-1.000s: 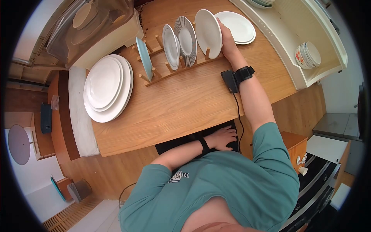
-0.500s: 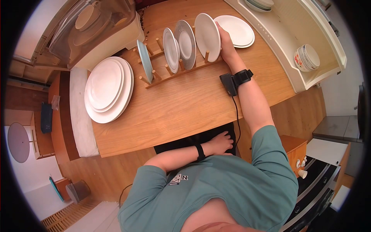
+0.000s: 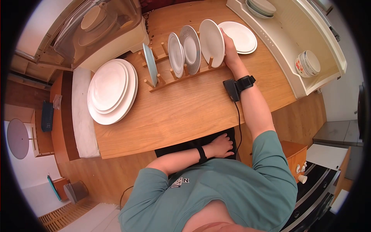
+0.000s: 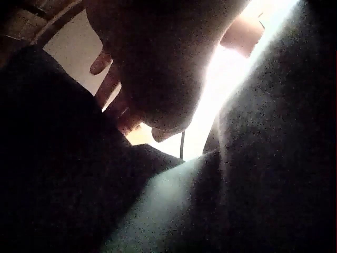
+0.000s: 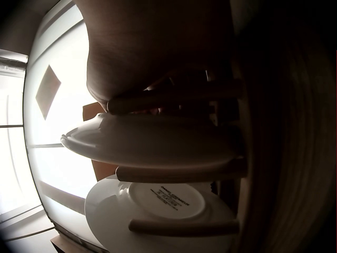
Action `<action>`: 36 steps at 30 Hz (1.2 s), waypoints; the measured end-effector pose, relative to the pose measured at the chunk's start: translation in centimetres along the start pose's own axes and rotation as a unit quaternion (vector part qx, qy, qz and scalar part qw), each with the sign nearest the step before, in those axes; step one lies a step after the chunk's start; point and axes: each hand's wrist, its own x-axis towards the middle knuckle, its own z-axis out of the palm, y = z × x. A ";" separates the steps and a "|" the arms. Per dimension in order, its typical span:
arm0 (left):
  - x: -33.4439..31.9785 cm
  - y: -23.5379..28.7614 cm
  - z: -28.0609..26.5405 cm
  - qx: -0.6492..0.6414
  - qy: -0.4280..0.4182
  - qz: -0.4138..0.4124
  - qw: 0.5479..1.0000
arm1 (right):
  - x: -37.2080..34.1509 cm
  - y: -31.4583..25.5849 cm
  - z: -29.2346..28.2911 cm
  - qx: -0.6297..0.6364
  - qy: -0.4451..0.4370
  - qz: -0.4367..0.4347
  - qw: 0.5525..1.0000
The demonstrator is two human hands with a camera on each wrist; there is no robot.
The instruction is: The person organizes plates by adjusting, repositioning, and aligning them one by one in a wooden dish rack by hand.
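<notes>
A white plate (image 3: 212, 43) stands on edge at the right end of a wooden peg rack (image 3: 170, 84). My right hand (image 3: 231, 51) grips its right side; the fingers behind it are hidden. In the right wrist view that hand (image 5: 158, 47) lies close over the plate (image 5: 152, 139), beside the pegs. A ringed plate (image 3: 190, 48), another white plate (image 3: 174, 58) and a pale blue plate (image 3: 150, 63) stand further left in the rack. My left hand (image 3: 221, 145) rests on the lap below the table edge, fingers loosely spread, holding nothing.
Several white plates (image 3: 110, 89) lie stacked at the table's left, and more white plates (image 3: 239, 36) lie flat right of the rack. A cream open container (image 3: 297, 83) at the right holds bowls (image 3: 308, 63). A cable (image 3: 239, 123) hangs from the right wrist camera.
The head view has shifted slightly, so the table's things sit a little lower. My right hand stays at the white plate, and the left hand's fingers have shifted slightly on the lap.
</notes>
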 end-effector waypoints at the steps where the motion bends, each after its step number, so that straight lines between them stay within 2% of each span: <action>1: -0.2 0.0 -0.1 0.001 -0.006 -0.003 1.000 | -0.1 0.1 0.1 0.000 0.000 0.000 1.000; 2: -0.3 -0.3 0.0 0.002 -0.005 -0.003 1.000 | -0.4 -0.1 0.3 0.009 0.012 -0.012 1.000; 4: -0.7 -1.3 0.5 -0.098 0.034 -0.013 0.994 | -0.2 -0.3 0.7 0.019 0.021 -0.027 0.999; 5: -1.0 -1.7 0.6 -0.097 0.036 -0.015 0.995 | -0.1 -0.2 0.6 0.023 0.017 -0.030 0.999; 7: -1.7 -2.4 0.7 -0.213 0.164 -0.009 0.963 | 0.0 0.2 0.3 0.032 0.021 -0.025 0.999; 8: -2.1 -2.8 0.7 -0.210 0.166 -0.011 0.963 | -0.1 0.0 0.4 0.032 0.018 -0.027 0.999; 10: -3.2 -3.3 0.7 -0.246 0.124 -0.140 0.951 | -0.2 -0.6 0.5 0.016 0.030 -0.031 0.999; 12: -4.0 -4.2 2.3 -0.250 0.124 -0.175 0.944 | -0.1 -1.4 0.4 0.030 0.029 -0.048 0.998; 14: -4.6 -4.4 3.4 -0.071 0.239 -0.288 0.925 | -2.4 -4.8 1.3 -0.087 0.187 -0.079 0.975; 15: -5.0 -5.0 3.6 -0.068 0.246 -0.288 0.923 | -3.6 -6.1 1.2 -0.071 0.214 -0.107 0.968; 16: -5.4 -5.8 3.6 -0.153 0.297 -0.284 0.899 | -5.0 -7.4 0.8 -0.056 0.240 -0.136 0.960; 17: -5.8 -6.7 3.9 -0.238 0.345 -0.274 0.866 | -7.2 -8.6 0.5 -0.052 0.225 -0.150 0.961; 18: -6.4 -7.6 5.3 -0.238 0.351 -0.270 0.865 | -10.0 -9.6 0.2 -0.049 0.212 -0.163 0.962; 19: -7.1 -8.4 7.3 -0.172 0.358 -0.269 0.877 | -13.1 -10.2 -0.1 -0.053 0.173 -0.170 0.969; 20: -7.8 -9.3 9.6 -0.105 0.364 -0.268 0.886 | -16.2 -10.4 -0.7 -0.025 0.060 -0.171 0.983; 21: -8.2 -10.6 12.3 -0.050 0.308 -0.289 0.905 | -19.5 -11.3 0.0 -0.012 -0.055 -0.158 0.986; 22: -8.4 -10.5 10.9 -0.051 0.313 -0.286 0.904 | -22.6 -11.2 0.4 0.040 -0.141 -0.093 0.985; 23: -8.3 -10.7 10.6 -0.060 0.319 -0.279 0.904 | -23.9 -11.2 -0.2 0.008 -0.279 -0.017 0.960; 24: -8.2 -11.1 10.3 -0.069 0.325 -0.273 0.903 | -25.3 -10.9 0.2 -0.046 -0.320 0.092 0.942; 25: -8.1 -11.6 10.1 -0.077 0.331 -0.266 0.902 | -26.6 -9.6 0.5 -0.096 -0.330 0.217 0.914; 26: -8.2 -11.9 9.8 -0.085 0.336 -0.259 0.902 | -28.7 -6.8 -0.1 -0.127 -0.260 0.344 0.893; 27: -8.4 -12.3 9.4 -0.092 0.341 -0.253 0.901 | -30.6 -2.9 -1.6 -0.138 -0.201 0.420 0.874; 28: -8.6 -12.6 9.1 -0.101 0.346 -0.247 0.900 | -31.9 0.1 -2.7 -0.178 -0.143 0.501 0.835; 30: -9.0 -12.9 8.4 -0.119 0.356 -0.236 0.896 | -34.6 6.3 -6.6 -0.320 -0.071 0.487 0.810; 31: -9.1 -13.1 8.0 -0.128 0.362 -0.230 0.894 | -34.8 8.8 -7.6 -0.326 -0.070 0.485 0.808; 33: -9.2 -13.0 7.4 -0.150 0.372 -0.218 0.890 | -34.9 12.9 -9.1 -0.315 0.088 0.487 0.810; 34: -9.1 -12.9 7.2 -0.162 0.378 -0.211 0.887 | -34.8 15.0 -10.1 -0.323 0.090 0.487 0.807; 36: -9.1 -12.9 6.9 -0.183 0.391 -0.201 0.879 | -33.0 16.5 -9.1 -0.253 0.070 0.526 0.809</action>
